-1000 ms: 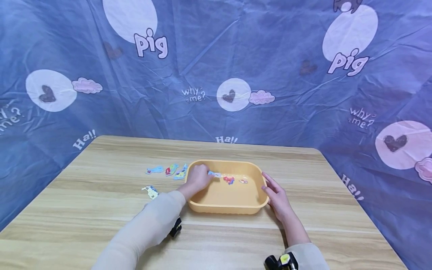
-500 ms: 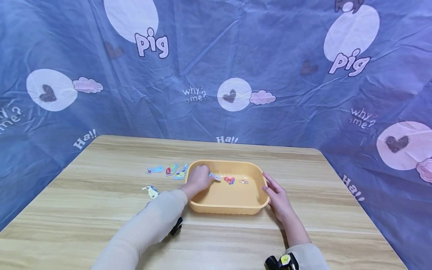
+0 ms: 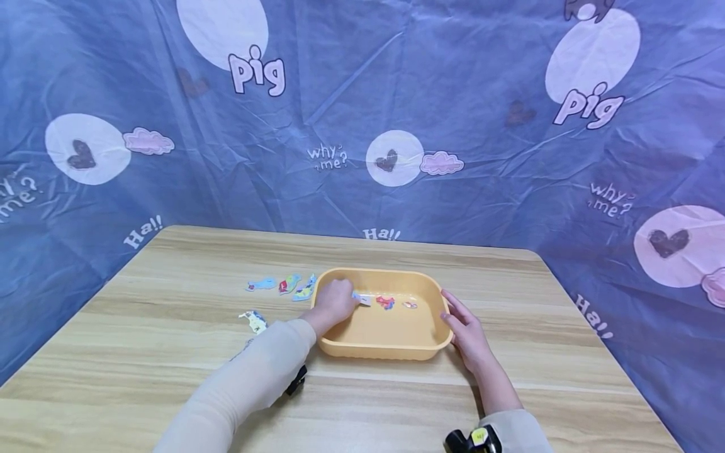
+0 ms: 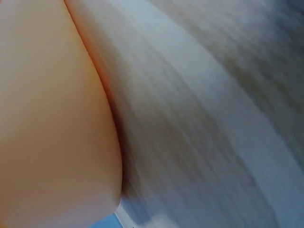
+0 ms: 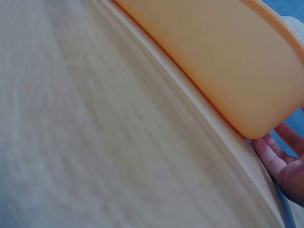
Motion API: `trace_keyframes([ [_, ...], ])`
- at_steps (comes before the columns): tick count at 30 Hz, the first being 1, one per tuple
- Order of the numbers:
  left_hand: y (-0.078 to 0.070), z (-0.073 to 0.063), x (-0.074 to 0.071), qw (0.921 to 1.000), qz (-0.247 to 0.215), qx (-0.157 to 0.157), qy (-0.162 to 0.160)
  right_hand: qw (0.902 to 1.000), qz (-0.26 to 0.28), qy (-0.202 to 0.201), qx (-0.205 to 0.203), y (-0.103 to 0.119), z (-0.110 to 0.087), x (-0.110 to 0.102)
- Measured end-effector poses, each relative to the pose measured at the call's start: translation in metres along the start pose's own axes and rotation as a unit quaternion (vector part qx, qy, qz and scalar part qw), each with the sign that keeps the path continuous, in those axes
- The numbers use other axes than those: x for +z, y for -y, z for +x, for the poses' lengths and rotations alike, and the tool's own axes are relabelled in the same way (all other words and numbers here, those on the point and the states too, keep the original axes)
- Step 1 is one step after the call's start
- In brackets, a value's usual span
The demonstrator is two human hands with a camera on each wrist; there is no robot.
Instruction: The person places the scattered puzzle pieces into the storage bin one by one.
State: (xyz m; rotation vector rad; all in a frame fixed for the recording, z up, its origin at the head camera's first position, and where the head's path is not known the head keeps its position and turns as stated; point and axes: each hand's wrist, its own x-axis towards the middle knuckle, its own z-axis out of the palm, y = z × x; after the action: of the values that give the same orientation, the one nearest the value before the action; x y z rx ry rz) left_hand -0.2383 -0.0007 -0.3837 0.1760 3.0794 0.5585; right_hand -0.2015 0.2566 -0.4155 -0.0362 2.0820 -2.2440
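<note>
On the table stands a shallow yellow plastic tray (image 3: 385,352). My left hand (image 3: 336,299) reaches over its left side, fingers down inside and mostly hidden. It pinches a small flat blue-and-white cutout (image 3: 363,300), whose end sticks out to the right of the fingers. A red-and-blue cutout (image 3: 386,302) and a smaller red-and-white cutout (image 3: 410,304) lie to the right on the tray floor. My right hand (image 3: 467,330) holds the tray's right side, thumb at the rim and fingers along the outer wall. In the right wrist view the fingers (image 5: 270,156) meet the tray's lower corner.
Left of the tray lie a blue cutout (image 3: 262,284), a green-and-red cutout (image 3: 289,284) and a blue-and-yellow cutout (image 3: 305,288). Nearer is a pale cutout (image 3: 255,321), with another piece partly behind the left sleeve (image 3: 260,365). A blue printed cloth (image 3: 340,201) hangs behind the wooden table (image 3: 566,377).
The blue-and-white cutout has turned slightly, its right end coming down toward me, along with a small shift of the left hand. The right hand and the tray stay in place.
</note>
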Motion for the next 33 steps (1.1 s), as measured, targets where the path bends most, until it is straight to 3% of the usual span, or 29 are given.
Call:
trace_keyframes([
  [5,-0.0013,0.0009,0.0007,0.9996,0.029,-0.001,0.007,1.0000,0.000,-0.001,0.002,0.0005,-0.0004,-0.0002],
  [14,-0.0009,0.0015,0.0001,0.9996,0.027,-0.001,0.007,1.0000,-0.001,0.002,0.003,0.0014,-0.0007,-0.0003],
  [25,0.0013,0.0009,-0.0020,1.0000,0.008,0.001,0.006,1.0000,0.000,0.004,0.002,0.0012,0.0000,-0.0005],
  [33,0.0002,-0.0021,-0.0064,0.9995,-0.017,0.016,-0.022,1.0000,-0.004,0.004,0.000,0.0006,0.0001,-0.0008],
])
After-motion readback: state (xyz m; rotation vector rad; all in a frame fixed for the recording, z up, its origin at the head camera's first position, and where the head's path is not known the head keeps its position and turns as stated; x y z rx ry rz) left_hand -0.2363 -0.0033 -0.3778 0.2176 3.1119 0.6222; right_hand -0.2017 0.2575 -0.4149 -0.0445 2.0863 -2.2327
